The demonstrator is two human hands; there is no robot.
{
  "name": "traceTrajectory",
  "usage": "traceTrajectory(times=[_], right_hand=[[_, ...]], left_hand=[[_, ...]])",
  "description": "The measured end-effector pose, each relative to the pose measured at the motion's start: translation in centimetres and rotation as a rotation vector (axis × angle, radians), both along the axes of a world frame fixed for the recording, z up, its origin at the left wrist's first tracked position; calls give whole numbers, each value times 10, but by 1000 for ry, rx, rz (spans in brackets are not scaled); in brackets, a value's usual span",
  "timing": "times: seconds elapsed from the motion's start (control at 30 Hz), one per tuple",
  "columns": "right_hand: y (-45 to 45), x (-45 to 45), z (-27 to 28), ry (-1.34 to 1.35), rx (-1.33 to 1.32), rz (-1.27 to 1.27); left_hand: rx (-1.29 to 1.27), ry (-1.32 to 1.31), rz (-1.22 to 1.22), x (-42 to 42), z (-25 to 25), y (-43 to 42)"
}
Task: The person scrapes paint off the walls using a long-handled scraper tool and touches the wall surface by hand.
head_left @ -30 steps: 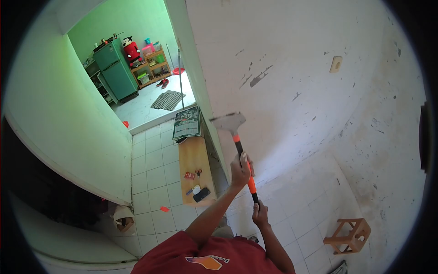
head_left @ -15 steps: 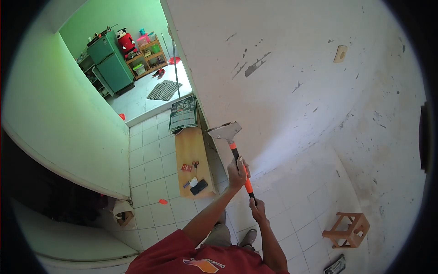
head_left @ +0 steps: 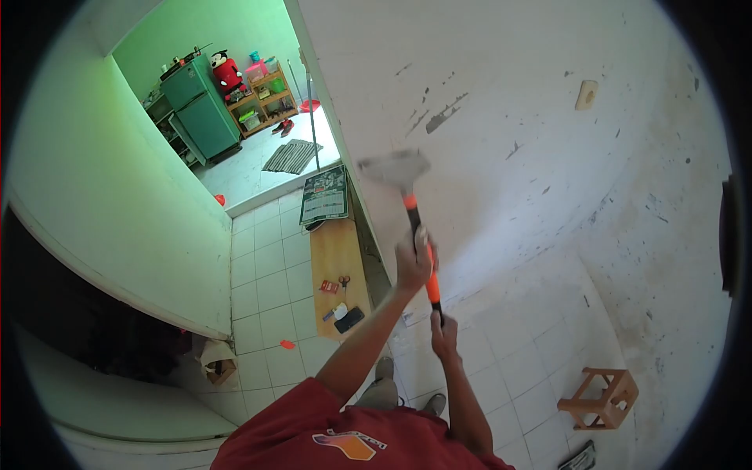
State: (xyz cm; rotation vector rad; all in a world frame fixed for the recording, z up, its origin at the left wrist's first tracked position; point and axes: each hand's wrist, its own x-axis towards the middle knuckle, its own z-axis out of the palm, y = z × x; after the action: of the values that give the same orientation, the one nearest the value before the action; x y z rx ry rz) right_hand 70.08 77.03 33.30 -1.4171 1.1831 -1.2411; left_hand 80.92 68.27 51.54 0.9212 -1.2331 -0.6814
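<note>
A long-handled wall scraper (head_left: 433, 288) with an orange and black handle slants up in front of the white wall (head_left: 501, 188). My left hand (head_left: 416, 258) is closed around the upper part of its handle. Lower down, my right hand (head_left: 444, 333) grips the black end. The wide metal scraper head (head_left: 395, 168) is slightly blurred; whether its edge touches the wall I cannot tell. Grey patches of bared surface (head_left: 446, 114) mark the wall above and to the right of the head.
A wooden bench (head_left: 335, 247) at the left holds a phone (head_left: 349, 319), scissors (head_left: 345, 280) and a calendar sheet (head_left: 324, 196). On the right stands a brown stool (head_left: 601, 398). A wall socket (head_left: 586, 95) sits high up. Through the doorway are a green fridge (head_left: 202, 110) and a shelf (head_left: 266, 102).
Both hands have moved upward with the scraper, and its head is now higher on the wall. The view has shifted slightly.
</note>
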Motion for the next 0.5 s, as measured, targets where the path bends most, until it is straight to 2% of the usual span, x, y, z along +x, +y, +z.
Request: traceTrajectory(times=[0.03,0.13,0.17,0.23,0.33,0.37,0.43,0.5], right_hand=[[-8,2,25,-37,-11,-6],[-13,-3,33,59,-34,-32],[-8,-7,20,58,-38,-37],[13,-19,-34,174,43,-34],[39,-30,-50,268,157,-7],[31,-32,-50,271,149,-6],[21,-32,-20,216,34,-136],[10,-29,22,197,69,-101]], left_hand=[[-36,10,-21,-1,23,-7],[-75,43,-68,-1,34,-10],[-80,43,-73,-3,21,-5],[-16,-15,-3,-4,-36,9],[70,26,57,-10,-67,28],[61,30,58,-11,-67,20],[28,94,37,-14,-28,18],[21,122,8,-6,-10,9]])
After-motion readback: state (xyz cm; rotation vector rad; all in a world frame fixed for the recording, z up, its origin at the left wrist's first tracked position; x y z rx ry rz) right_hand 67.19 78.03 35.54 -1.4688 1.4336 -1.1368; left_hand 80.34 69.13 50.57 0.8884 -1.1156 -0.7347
